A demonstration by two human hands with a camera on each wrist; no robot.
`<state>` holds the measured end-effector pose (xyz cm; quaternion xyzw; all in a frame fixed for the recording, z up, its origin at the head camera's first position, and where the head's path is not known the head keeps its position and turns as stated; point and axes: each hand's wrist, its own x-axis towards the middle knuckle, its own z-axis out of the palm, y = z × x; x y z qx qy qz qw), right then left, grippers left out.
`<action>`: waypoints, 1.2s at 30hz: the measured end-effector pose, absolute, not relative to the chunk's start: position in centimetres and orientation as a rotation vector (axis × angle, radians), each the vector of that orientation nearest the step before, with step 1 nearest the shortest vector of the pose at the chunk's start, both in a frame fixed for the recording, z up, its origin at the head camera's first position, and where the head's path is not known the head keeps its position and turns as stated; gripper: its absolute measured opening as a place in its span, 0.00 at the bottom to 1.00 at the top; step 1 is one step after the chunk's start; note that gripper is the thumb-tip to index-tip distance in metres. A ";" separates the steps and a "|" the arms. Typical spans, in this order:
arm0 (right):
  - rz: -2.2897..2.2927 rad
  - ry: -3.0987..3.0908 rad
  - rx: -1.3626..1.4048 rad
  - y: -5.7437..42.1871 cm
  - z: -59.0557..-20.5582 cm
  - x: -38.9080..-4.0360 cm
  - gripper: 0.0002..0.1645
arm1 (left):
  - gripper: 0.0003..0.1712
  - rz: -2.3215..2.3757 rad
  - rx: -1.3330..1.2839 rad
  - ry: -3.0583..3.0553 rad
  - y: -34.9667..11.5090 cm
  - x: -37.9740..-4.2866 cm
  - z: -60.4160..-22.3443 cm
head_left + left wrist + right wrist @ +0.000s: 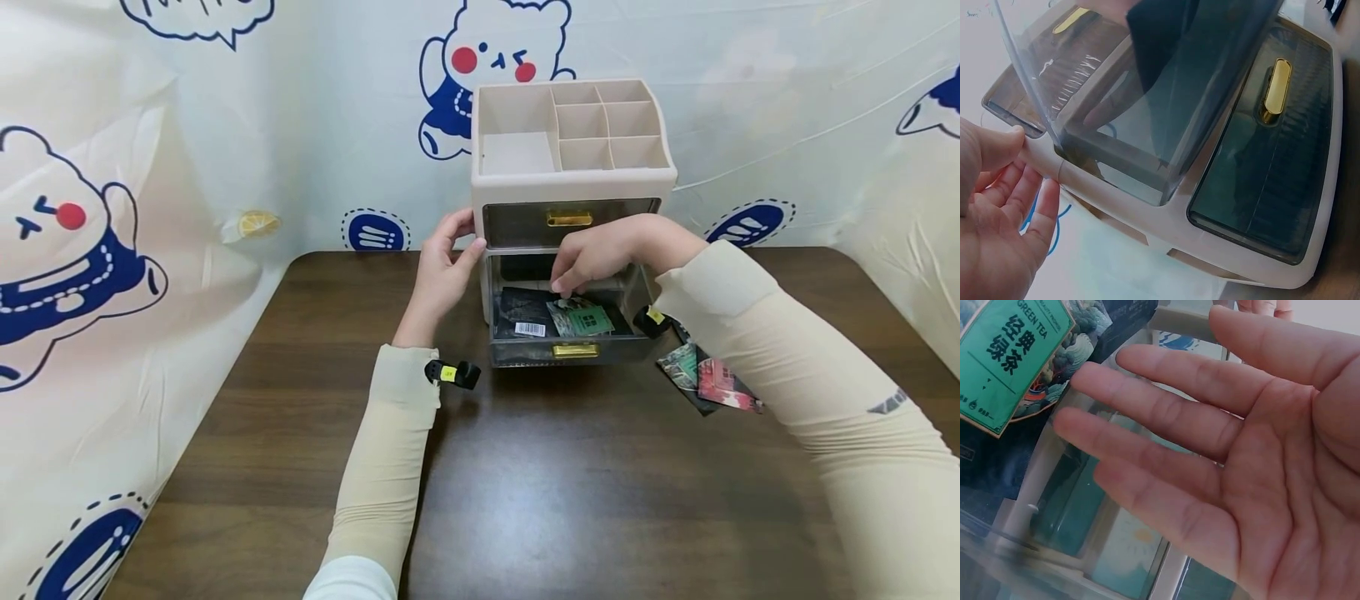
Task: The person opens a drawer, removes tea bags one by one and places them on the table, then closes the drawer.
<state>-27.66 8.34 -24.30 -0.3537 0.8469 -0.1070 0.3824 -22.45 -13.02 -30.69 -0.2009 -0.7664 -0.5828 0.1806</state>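
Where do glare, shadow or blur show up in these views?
Head: soft sheen on the table, dark shadow beneath the open drawer; left wrist: pale glints on the top drawer; right wrist: the green packet's large print reads clearly, the lower-left corner blurs.

Smooth plastic organizer (577, 185), glossy transparent drawer (525, 353) (handle (575, 351) shiny, metal-like), wood-grained tabletop (300, 458).

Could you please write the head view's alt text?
A person's right grip reaches to a flat green packet in the open, smoky transparent drawer of a cream plastic organizer; the left grip touches the organizer. Green and red packets lie on a brown wooden table.
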 end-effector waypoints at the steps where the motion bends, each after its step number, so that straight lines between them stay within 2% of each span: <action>1: -0.266 2.155 -0.913 8.3 -24.3 -27.7 0.19 | 0.20 -1.648 -0.564 -2.166 -13.0 -22.4 -30.7; 11: -0.307 2.178 -0.959 9.3 -24.1 -27.7 0.14 | 0.20 -1.645 -0.580 -2.157 -12.9 -22.3 -30.6; 27: -0.281 2.065 -0.800 9.7 -24.4 -27.2 0.05 | 0.21 -1.663 -0.559 -2.173 -12.8 -22.4 -30.7; 36: -0.416 2.157 -0.923 10.9 -22.6 -26.7 0.05 | 0.20 -1.665 -0.563 -2.172 -13.0 -22.4 -30.6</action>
